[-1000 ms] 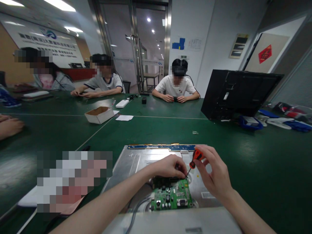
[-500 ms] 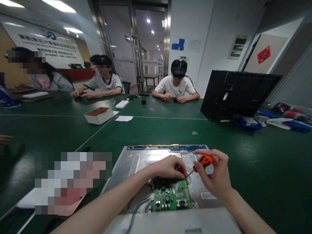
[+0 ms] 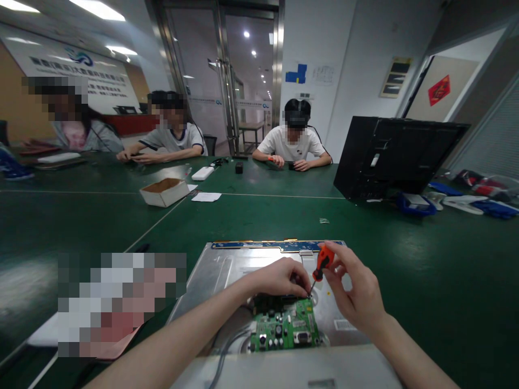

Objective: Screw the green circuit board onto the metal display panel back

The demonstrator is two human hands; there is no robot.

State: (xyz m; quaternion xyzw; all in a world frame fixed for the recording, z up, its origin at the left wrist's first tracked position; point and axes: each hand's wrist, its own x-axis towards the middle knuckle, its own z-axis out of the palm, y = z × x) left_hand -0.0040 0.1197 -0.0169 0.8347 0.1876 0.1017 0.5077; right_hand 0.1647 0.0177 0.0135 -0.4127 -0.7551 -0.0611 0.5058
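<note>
My right hand (image 3: 357, 283) grips a short screwdriver (image 3: 323, 262) with an orange and black handle. The handle tilts to the right, and its thin tip meets the upper right corner of a green circuit board (image 3: 286, 324). Closed fingers of my left hand (image 3: 284, 278) pinch at that same corner, close to the tip; whatever lies between them is too small to make out. The board rests on a silvery metal panel (image 3: 227, 270), with a narrow blue board (image 3: 251, 246) along the panel's far edge. Grey cables (image 3: 229, 346) run down from the green board's left side.
An open white box (image 3: 164, 193) and paper (image 3: 206, 197) lie farther off on the green table (image 3: 259, 219). A black monitor (image 3: 399, 156) stands at the right, blue-handled things (image 3: 497, 209) beside it. Several people sit opposite, one person (image 3: 298, 143) straight ahead.
The screwdriver's handle leaned right half a second ago and now stands more upright, as my right hand shifted left. My left hand stayed put. Another person's hand left at the left edge.
</note>
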